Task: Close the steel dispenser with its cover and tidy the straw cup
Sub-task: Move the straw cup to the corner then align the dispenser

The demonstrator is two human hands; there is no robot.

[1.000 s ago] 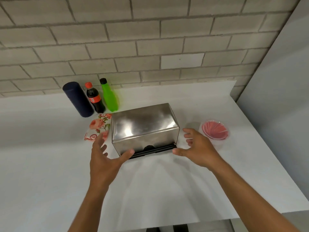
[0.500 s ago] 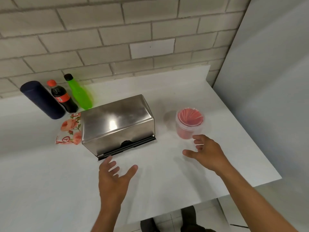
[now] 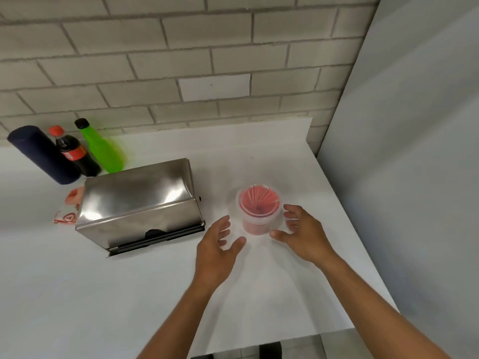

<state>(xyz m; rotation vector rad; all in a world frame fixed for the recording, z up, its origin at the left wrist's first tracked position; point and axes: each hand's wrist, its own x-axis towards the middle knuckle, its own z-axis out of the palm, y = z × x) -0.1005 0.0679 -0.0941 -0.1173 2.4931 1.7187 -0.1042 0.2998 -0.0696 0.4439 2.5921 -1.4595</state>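
The steel dispenser (image 3: 140, 203) stands on the white counter (image 3: 103, 294) with its shiny cover down over it; a dark slot runs along its front bottom edge. To its right stands a clear plastic cup (image 3: 259, 211) full of red straws, upright. My left hand (image 3: 217, 244) is open just left of the cup, a small gap away. My right hand (image 3: 303, 231) is open on the cup's right side, fingertips very close to its wall; contact is unclear.
Behind the dispenser's left end stand a dark blue cylinder (image 3: 44, 154), a cola bottle (image 3: 74, 154) and a green bottle (image 3: 102, 149). A floral napkin pack (image 3: 68, 208) lies at the dispenser's left. A grey wall (image 3: 414, 151) borders the counter's right edge.
Both hands left the dispenser and moved right to either side of the straw cup. The view shifted right as well.
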